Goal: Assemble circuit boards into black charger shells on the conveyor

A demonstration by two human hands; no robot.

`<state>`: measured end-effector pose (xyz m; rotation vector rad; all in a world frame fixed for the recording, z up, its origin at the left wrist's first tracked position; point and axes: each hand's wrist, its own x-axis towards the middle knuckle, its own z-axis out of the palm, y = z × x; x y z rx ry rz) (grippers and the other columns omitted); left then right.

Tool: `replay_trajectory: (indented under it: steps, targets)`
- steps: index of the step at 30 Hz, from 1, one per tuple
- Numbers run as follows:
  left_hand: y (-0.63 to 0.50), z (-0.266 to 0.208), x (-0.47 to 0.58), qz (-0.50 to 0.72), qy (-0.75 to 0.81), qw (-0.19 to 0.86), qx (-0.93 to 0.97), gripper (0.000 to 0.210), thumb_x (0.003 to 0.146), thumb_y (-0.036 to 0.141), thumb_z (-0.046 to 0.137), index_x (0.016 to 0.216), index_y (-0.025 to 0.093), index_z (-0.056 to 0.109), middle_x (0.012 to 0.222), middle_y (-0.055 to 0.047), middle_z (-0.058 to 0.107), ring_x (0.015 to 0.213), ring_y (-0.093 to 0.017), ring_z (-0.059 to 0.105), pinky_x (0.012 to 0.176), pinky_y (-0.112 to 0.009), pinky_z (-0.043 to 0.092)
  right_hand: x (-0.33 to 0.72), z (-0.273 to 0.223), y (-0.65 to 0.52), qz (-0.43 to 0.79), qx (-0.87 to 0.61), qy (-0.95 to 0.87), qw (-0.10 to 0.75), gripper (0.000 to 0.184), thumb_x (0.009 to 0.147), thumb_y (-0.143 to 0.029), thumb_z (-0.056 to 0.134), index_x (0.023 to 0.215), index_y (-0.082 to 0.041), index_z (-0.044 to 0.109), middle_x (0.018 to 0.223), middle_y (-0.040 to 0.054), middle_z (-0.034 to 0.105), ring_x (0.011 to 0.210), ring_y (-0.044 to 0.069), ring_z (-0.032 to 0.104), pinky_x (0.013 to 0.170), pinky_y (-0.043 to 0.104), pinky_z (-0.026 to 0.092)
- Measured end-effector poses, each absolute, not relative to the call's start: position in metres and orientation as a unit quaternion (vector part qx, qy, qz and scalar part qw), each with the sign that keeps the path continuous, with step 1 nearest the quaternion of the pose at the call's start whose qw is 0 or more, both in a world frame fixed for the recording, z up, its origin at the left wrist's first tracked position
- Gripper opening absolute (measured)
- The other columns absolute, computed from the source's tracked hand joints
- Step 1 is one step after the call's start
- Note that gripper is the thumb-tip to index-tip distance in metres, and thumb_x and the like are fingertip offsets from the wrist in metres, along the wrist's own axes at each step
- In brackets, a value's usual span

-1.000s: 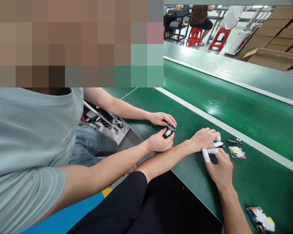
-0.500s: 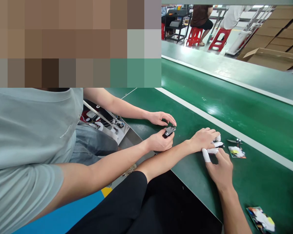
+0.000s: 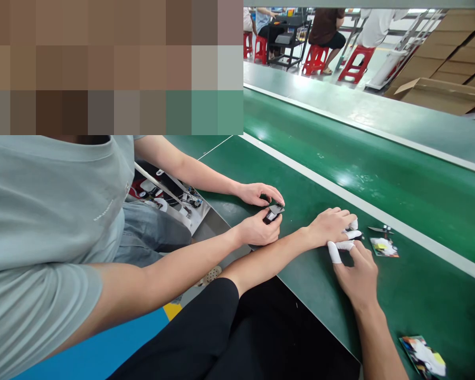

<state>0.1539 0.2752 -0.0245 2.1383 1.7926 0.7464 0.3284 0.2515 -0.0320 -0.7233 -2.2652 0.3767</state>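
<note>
My left hand [image 3: 329,228] reaches across the green work surface, palm down, its fingers curled toward a small dark part [image 3: 358,237] that mostly hides behind them. White finger cots cover some of its fingertips. Beside it, my right hand [image 3: 358,272] is bent, with cots on thumb and forefinger; their tips come close together near my left palm. Whatever those tips pinch, if anything, is too small to make out. Just right of my hands lies a small circuit board [image 3: 385,246] with white and yellow parts, and a dark blade-like piece [image 3: 376,229] behind it.
A second circuit board [image 3: 423,356] lies at the near right. To my left, a co-worker in a grey shirt [image 3: 55,200] holds a black device [image 3: 273,214] in both hands. A white strip [image 3: 320,182] runs along the green table [image 3: 304,285]. Cardboard boxes [image 3: 439,63] stand beyond.
The co-worker's hands and the black device have shifted very slightly, and the device is turned a little. My own hands look unmoved.
</note>
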Motion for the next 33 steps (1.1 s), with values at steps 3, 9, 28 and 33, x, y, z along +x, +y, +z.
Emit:
replay_trajectory:
  steps: [3,9,28,33]
  targets:
    - [0.276,-0.024,0.152,0.251,0.611,0.13,0.739,0.017,0.106,0.029,0.062,0.117,0.017,0.066,0.121,-0.01,0.075,0.115,-0.026,0.067,0.102,-0.039,0.052,0.328,-0.031,0.251,0.15,-0.284,-0.879,0.353,0.017,0.106,-0.036,0.069,0.093,-0.025,0.067,0.089,0.0035,0.069,0.079,0.024,0.059,0.077,0.037,0.047]
    - [0.28,-0.027,0.152,0.254,0.606,0.109,0.746,0.018,0.103,0.027,0.063,0.118,0.017,0.067,0.12,-0.009,0.074,0.115,-0.027,0.069,0.101,-0.04,0.054,0.329,-0.029,0.254,0.14,-0.276,-0.881,0.358,0.018,0.106,-0.036,0.068,0.092,-0.026,0.064,0.087,0.0024,0.066,0.079,0.023,0.059,0.076,0.036,0.047]
    - [0.277,-0.029,0.157,0.257,0.623,0.119,0.729,0.012,0.104,0.027,0.067,0.113,0.019,0.067,0.119,-0.009,0.076,0.112,-0.023,0.068,0.097,-0.035,0.049,0.328,-0.029,0.251,0.146,-0.285,-0.879,0.353,0.023,0.107,-0.041,0.065,0.09,-0.026,0.065,0.083,0.0027,0.065,0.076,0.024,0.061,0.075,0.038,0.046]
    - [0.276,-0.024,0.155,0.247,0.612,0.124,0.741,0.018,0.104,0.026,0.062,0.119,0.018,0.066,0.123,-0.009,0.075,0.116,-0.026,0.068,0.102,-0.038,0.051,0.329,-0.024,0.248,0.139,-0.277,-0.881,0.359,0.019,0.107,-0.037,0.067,0.092,-0.026,0.065,0.086,0.0022,0.066,0.077,0.023,0.06,0.077,0.037,0.046]
